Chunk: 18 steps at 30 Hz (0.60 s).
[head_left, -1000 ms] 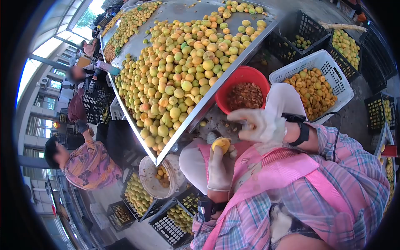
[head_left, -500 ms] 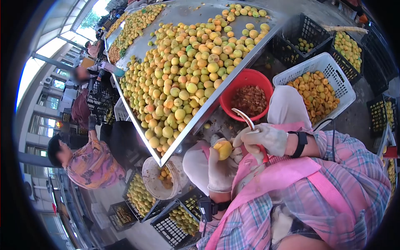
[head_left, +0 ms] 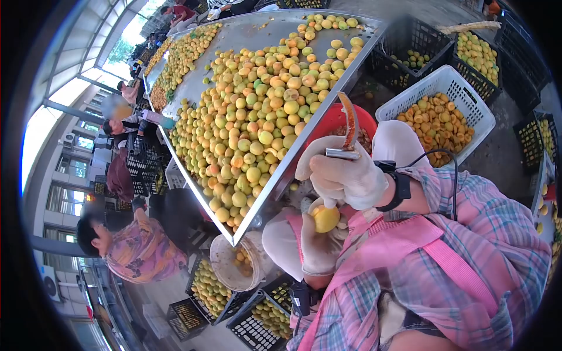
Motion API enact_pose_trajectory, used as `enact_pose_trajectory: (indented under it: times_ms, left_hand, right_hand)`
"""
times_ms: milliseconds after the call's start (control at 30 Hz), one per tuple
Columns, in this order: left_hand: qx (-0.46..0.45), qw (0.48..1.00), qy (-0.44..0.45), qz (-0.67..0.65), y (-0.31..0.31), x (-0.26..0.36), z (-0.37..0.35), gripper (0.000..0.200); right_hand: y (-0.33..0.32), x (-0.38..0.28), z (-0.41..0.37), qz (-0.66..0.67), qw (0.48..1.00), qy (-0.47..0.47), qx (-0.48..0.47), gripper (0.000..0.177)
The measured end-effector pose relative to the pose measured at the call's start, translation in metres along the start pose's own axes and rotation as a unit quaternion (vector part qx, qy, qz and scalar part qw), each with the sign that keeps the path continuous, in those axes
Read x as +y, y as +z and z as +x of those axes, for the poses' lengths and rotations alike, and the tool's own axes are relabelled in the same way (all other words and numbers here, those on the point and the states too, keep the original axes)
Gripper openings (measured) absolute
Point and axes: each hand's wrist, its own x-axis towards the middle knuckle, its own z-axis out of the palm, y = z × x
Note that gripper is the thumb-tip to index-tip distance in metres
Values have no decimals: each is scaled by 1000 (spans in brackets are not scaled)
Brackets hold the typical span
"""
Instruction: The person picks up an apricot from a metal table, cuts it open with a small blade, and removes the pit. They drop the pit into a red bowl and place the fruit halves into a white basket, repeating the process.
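My left hand (head_left: 319, 243), in a pale work glove, is closed around a yellow apricot (head_left: 325, 219) above my lap. Just above it, my gloved right hand (head_left: 348, 178) is raised and gripping a curved knife (head_left: 351, 123). The hooked blade points up in front of a red bucket (head_left: 366, 120); the knife's handle is hidden in the glove. Whether the fruit has been cut cannot be seen. Brown pits lie in the red bucket, mostly behind my right hand and the blade.
Whole apricots are heaped on a metal-rimmed table (head_left: 275, 196). Halved fruit fills a white crate (head_left: 480, 126) at right. A white bucket (head_left: 225, 266) and black crates (head_left: 252, 333) of fruit stand below the table. A co-worker (head_left: 137, 248) sits at left.
My right hand has risen away from the apricot, and the knife's blade has swung upright. My left hand still holds the fruit. The whole view has shifted slightly.
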Motion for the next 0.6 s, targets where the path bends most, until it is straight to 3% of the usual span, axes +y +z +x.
enact_pose_trajectory:
  times_ms: [200,300,433,467,500,567,600]
  left_hand:
    - [13,999,21,-34,5,-5,-5,50]
    - [-35,999,-3,9,9,-3,-7,50]
    - [-11,1000,-1,12,14,-4,-9,50]
    - [-22,999,-10,29,9,-3,-9,52]
    - [-33,998,-20,45,3,-2,-9,53]
    - [-130,987,-57,70,-19,4,-2,55]
    - [-130,987,-57,70,-28,3,-3,55]
  right_hand:
    - [-4,15,3,-70,989,-115,-60,13]
    - [-7,18,2,-108,975,-173,-86,18]
    - [-9,14,2,-147,956,-229,-113,25]
    - [-10,6,2,-46,986,-74,-140,20]
    - [-11,1,3,56,982,84,-162,17]
    - [-12,2,3,65,978,111,-166,20]
    - [-12,3,3,65,978,111,-166,20]
